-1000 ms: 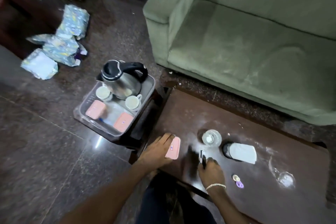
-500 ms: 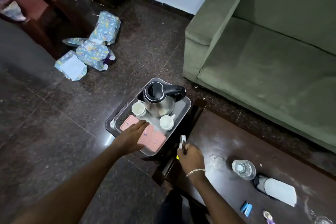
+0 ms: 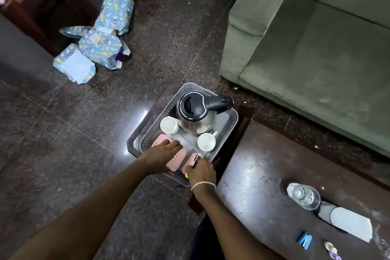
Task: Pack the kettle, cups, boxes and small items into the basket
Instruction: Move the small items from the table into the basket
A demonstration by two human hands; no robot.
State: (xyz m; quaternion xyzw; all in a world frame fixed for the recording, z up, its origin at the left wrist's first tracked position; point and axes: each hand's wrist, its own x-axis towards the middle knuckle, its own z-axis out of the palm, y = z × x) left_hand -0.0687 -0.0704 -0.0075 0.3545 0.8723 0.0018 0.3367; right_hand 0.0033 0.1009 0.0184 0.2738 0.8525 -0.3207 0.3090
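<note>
Pink boxes point(image 3: 176, 159) in basket point(image 3: 229, 124) — label marks unreadable, left hand point(image 3: 161, 157) atop

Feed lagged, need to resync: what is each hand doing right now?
Left hand: open, fingers flat on a pink box in the basket.
Right hand: closed on a small silver item over the basket.

arms: bare, no sleeves | right wrist: silver chain bracelet point(image 3: 203, 184) | legs: dark trousers point(image 3: 207, 238)
</note>
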